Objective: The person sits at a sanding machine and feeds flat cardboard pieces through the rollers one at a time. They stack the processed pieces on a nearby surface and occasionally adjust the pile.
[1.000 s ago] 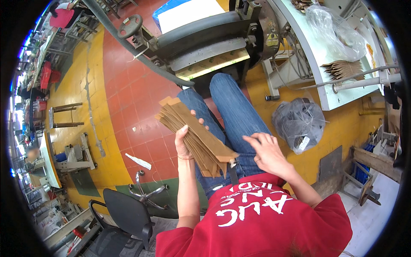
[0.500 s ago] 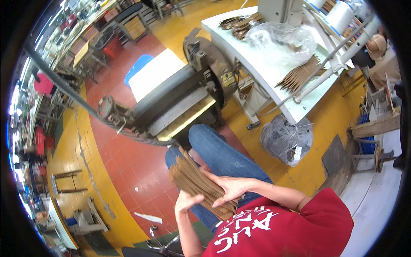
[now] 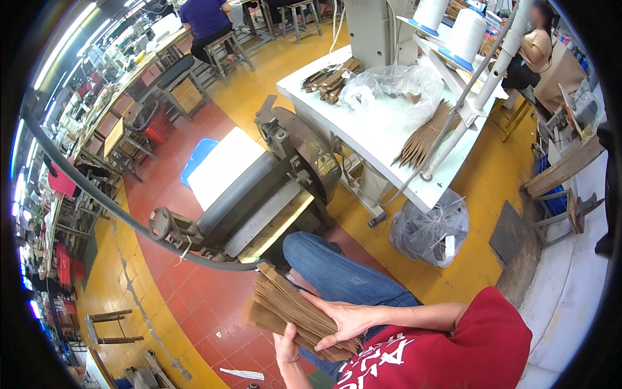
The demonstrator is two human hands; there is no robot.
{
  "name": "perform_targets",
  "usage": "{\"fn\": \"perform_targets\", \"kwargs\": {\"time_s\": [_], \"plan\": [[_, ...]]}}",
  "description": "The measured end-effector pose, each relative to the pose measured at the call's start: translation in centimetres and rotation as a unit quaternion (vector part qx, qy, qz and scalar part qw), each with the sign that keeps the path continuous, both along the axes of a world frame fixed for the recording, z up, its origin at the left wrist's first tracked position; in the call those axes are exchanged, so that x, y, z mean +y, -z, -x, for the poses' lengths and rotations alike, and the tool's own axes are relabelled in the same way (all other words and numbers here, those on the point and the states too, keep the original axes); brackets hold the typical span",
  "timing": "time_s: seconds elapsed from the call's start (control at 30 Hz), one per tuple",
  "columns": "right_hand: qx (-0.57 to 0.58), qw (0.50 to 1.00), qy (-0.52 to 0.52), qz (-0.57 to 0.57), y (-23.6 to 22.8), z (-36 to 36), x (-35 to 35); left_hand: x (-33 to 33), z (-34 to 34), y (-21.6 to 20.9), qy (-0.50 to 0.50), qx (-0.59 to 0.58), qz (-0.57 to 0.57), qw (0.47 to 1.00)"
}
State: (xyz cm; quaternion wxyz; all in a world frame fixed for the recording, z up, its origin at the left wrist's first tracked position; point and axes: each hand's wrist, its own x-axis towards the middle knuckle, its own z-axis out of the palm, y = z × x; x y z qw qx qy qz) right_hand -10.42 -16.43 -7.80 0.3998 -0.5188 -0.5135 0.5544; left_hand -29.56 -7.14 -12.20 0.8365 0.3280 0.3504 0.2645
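A thick stack of long, flat brown strips (image 3: 278,299) rests above my lap, its layers slightly fanned at the far end. I cannot tell whether they are leather or cloth. My right hand (image 3: 348,319) lies across the top and right side of the stack, thumb toward me, gripping it. On the left edge, my left hand (image 3: 286,347) pinches the stack, with its fingers partly hidden underneath. Just beyond the stack stands a machine with a dark roller (image 3: 243,188) and a lit yellowish front edge.
A pale table (image 3: 308,107) at the right bears brown strips (image 3: 424,137), a clear plastic bag (image 3: 395,91) and white thread cones (image 3: 468,39). Beneath it sits a tied grey bag (image 3: 429,230). A grey hose (image 3: 97,194) arcs along the left. Other people sit farther off.
The view has tipped up, so the machine and table sit differently in it. Both hands keep hold of the strips; my left hand has shifted along their edge, and their far ends look more fanned.
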Motion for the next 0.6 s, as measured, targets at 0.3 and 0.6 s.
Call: {"fn": "perform_targets", "kwargs": {"time_s": [0.3,0.6], "plan": [[-0.030,0.993,-0.023,0.109,-1.3,-1.8,-1.0,-1.5,-0.8,2.0,-0.010,0.003,-0.072,0.997],[-0.124,0.992,0.018,0.019,0.0,0.4,-2.0,-2.7,-2.8,1.7,-0.071,-0.028,0.001,0.997]]}}
